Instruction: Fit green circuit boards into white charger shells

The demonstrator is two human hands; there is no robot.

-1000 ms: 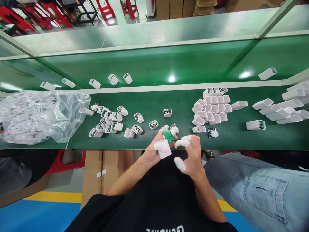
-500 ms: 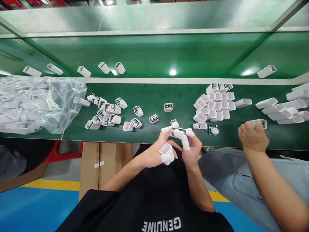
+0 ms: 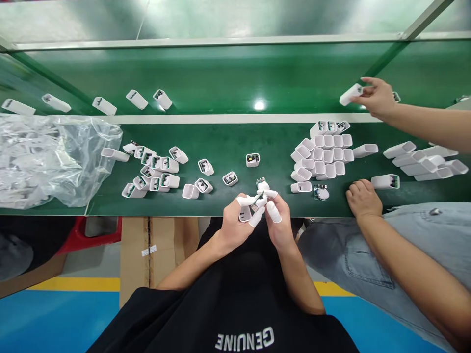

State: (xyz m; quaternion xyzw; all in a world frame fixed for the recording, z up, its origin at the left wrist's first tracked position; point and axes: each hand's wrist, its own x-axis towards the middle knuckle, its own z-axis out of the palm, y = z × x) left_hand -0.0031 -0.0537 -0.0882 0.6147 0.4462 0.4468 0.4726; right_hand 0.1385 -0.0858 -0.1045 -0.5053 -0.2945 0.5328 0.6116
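1. The circuit board (image 3: pixel 259 200) sits between both hands near the desk's (image 3: pixel 217 139) front edge, mostly covered by white finger cots; only slivers show.
2. The left hand (image 3: pixel 232 224) grips a slotted white housing (image 3: pixel 245 214) in curled fingers, its far side hidden; the right hand's (image 3: pixel 280 226) fingers are pinched on the board, their exact contact hard to make out.
3. A clear plastic bag (image 3: pixel 93 169) bulges with white parts, cut off at left.
4. The left housing cluster (image 3: pixel 167 180) contains boards; in the packed right cluster (image 3: pixel 328 156), boards show in the back few.
5. A loose board (image 3: pixel 262 184) lies just beyond the fingertips, another (image 3: pixel 321 192) farther right.
6. A co-worker's hand (image 3: pixel 379 98) holds a housing over the green ledge (image 3: pixel 221 88); another hand (image 3: pixel 364 198) rests on the desk.
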